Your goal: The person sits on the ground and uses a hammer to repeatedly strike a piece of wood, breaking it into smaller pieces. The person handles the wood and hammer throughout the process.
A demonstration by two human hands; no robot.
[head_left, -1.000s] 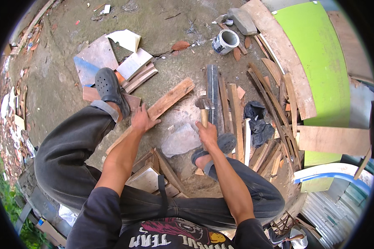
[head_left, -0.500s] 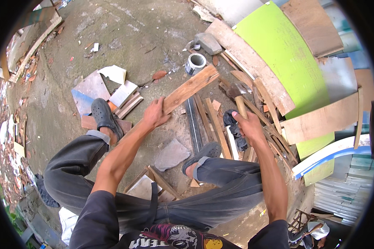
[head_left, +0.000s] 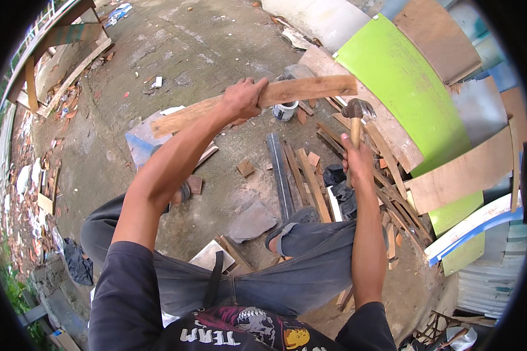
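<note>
Overhead, left hand (head_left: 241,98) grip clasping plank (head_left: 257,100) mid-length, right hand (head_left: 357,165) grip around hammer (head_left: 356,120), apart.

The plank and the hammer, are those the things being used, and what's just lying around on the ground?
In use:
- wooden plank, held up by the left hand
- hammer, held upright by the right hand

Just lying about:
- small tin can
- grey metal bar
- loose wood strips
- flat stone
- green board
- black cloth
</note>
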